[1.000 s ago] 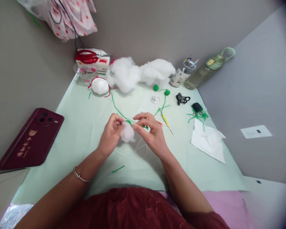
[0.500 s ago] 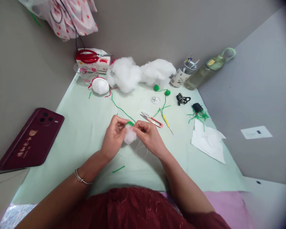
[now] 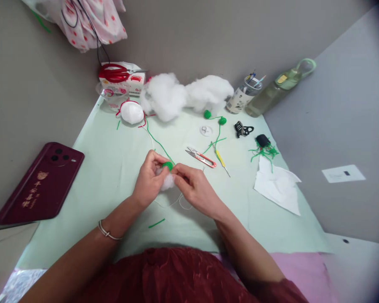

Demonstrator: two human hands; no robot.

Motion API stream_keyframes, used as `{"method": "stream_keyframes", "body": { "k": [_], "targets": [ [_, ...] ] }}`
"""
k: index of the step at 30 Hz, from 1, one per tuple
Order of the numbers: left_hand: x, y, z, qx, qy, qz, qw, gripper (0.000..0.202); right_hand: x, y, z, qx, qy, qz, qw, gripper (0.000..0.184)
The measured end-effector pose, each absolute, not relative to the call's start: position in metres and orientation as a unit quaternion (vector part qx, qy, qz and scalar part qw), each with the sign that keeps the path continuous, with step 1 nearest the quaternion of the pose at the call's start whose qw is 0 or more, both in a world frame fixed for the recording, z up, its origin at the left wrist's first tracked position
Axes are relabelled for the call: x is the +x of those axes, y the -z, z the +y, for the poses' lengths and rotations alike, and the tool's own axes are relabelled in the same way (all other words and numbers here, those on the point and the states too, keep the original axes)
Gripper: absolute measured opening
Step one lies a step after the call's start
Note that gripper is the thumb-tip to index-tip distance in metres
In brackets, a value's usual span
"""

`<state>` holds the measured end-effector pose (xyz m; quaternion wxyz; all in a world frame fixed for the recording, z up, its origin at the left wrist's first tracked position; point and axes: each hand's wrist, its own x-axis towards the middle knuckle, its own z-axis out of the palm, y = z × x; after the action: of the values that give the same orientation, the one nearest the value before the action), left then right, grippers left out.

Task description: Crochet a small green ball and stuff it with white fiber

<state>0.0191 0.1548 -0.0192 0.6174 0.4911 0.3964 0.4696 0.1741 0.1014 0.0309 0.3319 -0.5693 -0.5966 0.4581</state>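
Observation:
My left hand (image 3: 148, 179) is closed, its thumb and fingers pinching a small green crocheted piece (image 3: 167, 165). Just below that piece, a tuft of white stuffing (image 3: 168, 182) bulges out between the hands. With bent fingers, my right hand (image 3: 194, 187) pinches at the tuft's right side, close to the green piece; the fingertips are partly hidden. A green yarn strand (image 3: 159, 142) runs back from the hands. Beyond them lie orange-handled thread snips (image 3: 202, 158) and a yellow-handled crochet hook (image 3: 221, 160). White yarn (image 3: 185, 203) loops on the table beneath my hands.
Two heaps of white stuffing (image 3: 166, 97) stand at the back, beside a white yarn ball (image 3: 132, 112) and red scissors (image 3: 115, 73). Small green balls (image 3: 222, 120), a black hair claw (image 3: 243, 129), a pen cup (image 3: 240, 99) and a bottle (image 3: 271, 94) are rightward. A phone (image 3: 41, 183) lies left.
The green piece has tilted up and shows more of its surface. The tuft has shifted slightly left with it, and my right hand's fingers have curled in closer.

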Motion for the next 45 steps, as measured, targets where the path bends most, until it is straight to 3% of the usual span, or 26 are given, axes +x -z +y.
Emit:
{"method": "stream_keyframes", "body": {
  "k": [8, 13, 17, 23, 31, 38, 45],
  "targets": [
    [0.019, 0.02, 0.148, 0.464, -0.449, 0.385, 0.66, 0.017, 0.17, -0.011, 0.109, -0.616, -0.404, -0.567, 0.369, 0.022],
    [0.018, 0.015, 0.148, 0.482, -0.434, 0.343, 0.679, 0.033, 0.18, -0.015, 0.114, -0.634, -0.402, -0.532, 0.392, 0.023],
    [0.017, 0.015, 0.153, 0.488, -0.44, 0.339, 0.674, 0.037, 0.183, -0.025, 0.111, -0.589, -0.458, -0.549, 0.376, 0.026],
    [0.02, 0.022, 0.153, 0.483, -0.481, 0.384, 0.623, 0.027, 0.167, -0.028, 0.1, -0.593, -0.399, -0.617, 0.33, 0.022],
    [0.018, 0.024, 0.151, 0.488, -0.46, 0.379, 0.638, 0.019, 0.172, -0.006, 0.113, -0.63, -0.408, -0.547, 0.371, 0.018],
    [0.017, 0.021, 0.152, 0.506, -0.427, 0.351, 0.662, 0.034, 0.184, -0.018, 0.114, -0.623, -0.421, -0.549, 0.364, 0.023],
    [0.02, 0.024, 0.154, 0.503, -0.477, 0.401, 0.599, 0.025, 0.168, -0.027, 0.102, -0.595, -0.425, -0.594, 0.335, 0.021]
  ]
}}
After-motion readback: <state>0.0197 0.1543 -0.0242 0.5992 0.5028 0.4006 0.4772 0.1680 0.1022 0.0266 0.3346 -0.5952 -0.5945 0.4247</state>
